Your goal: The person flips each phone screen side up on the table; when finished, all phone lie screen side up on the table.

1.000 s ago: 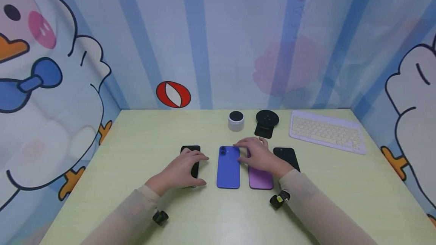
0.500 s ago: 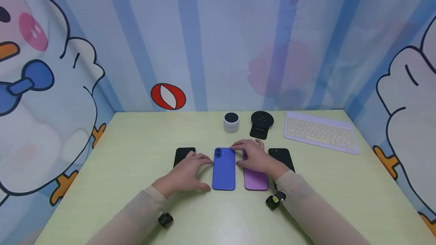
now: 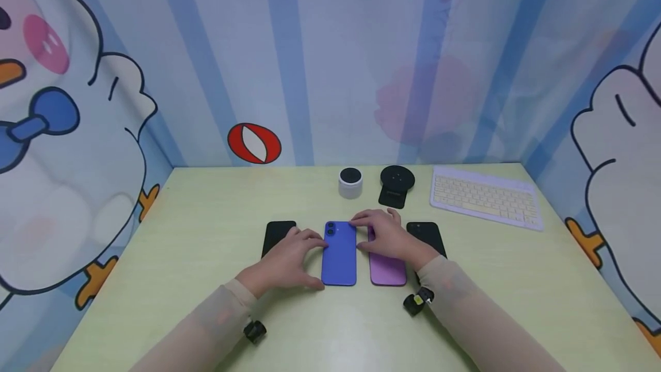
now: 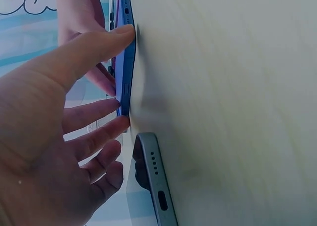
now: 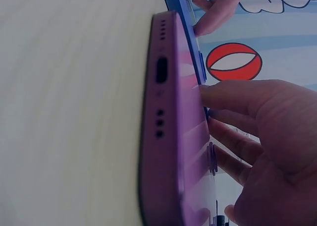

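Observation:
A blue phone [image 3: 339, 260] lies back up between my two hands. With thumb and fingers spread, my left hand [image 3: 284, 263] touches it: the thumb is at the near left corner, the fingertips along the left side. In the left wrist view that thumb rests on the end of the blue phone [image 4: 127, 75]. My right hand [image 3: 391, 238] reaches over a purple phone [image 3: 388, 273]; its index finger and thumb meet the blue phone's right side near the far corner. The purple phone's port end [image 5: 161, 70] fills the right wrist view. Its far part is hidden under the hand.
One black phone [image 3: 275, 235] lies partly behind the left hand, another black phone [image 3: 430, 235] beyond the right wrist. Further back stand a white cylinder with a dark top [image 3: 350, 183], a round black stand [image 3: 397, 182] and a lilac keyboard [image 3: 485, 197].
My left hand has moved right, off the left black phone and up against the blue phone's left side. The right hand stays at the blue phone's right side. The head view has shifted slightly.

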The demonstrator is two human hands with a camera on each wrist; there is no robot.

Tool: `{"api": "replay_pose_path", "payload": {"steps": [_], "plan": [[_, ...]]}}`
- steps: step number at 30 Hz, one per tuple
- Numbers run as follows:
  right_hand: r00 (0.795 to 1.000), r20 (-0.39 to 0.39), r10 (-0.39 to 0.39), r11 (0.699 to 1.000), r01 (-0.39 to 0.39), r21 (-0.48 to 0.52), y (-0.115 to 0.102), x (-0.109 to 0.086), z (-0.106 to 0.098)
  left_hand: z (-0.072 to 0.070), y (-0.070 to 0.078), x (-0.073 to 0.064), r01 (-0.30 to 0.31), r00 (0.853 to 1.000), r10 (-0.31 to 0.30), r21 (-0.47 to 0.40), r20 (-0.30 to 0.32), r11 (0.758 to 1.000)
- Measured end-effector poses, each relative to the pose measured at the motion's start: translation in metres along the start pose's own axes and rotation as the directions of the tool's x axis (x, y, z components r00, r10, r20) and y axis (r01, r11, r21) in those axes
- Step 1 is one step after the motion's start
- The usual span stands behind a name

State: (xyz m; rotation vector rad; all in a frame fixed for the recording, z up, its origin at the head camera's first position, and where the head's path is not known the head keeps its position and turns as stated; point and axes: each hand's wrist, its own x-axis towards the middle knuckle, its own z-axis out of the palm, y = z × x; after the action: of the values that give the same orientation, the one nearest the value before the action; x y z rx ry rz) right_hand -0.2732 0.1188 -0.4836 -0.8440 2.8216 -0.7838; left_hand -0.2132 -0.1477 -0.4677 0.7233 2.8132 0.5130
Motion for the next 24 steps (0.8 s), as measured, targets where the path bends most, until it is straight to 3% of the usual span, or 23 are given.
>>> {"api": "replay_pose_path", "payload": {"steps": [9,24], "plan": [[0.999,-0.018,0.048,0.996,-0.046,0.076,-0.0049,-0.0034,0.0003,0.003,0.0049,0.0022,0.024,0.999,-0.024,0.008,-0.026,1.0],[0.997,-0.016,0.076,0.99,-0.073,0.12,-0.0049,-0.0062,0.0011,0.005,0.0068,0.0021,0.042,0.998,-0.041,0.028,-0.047,0.999]]}}
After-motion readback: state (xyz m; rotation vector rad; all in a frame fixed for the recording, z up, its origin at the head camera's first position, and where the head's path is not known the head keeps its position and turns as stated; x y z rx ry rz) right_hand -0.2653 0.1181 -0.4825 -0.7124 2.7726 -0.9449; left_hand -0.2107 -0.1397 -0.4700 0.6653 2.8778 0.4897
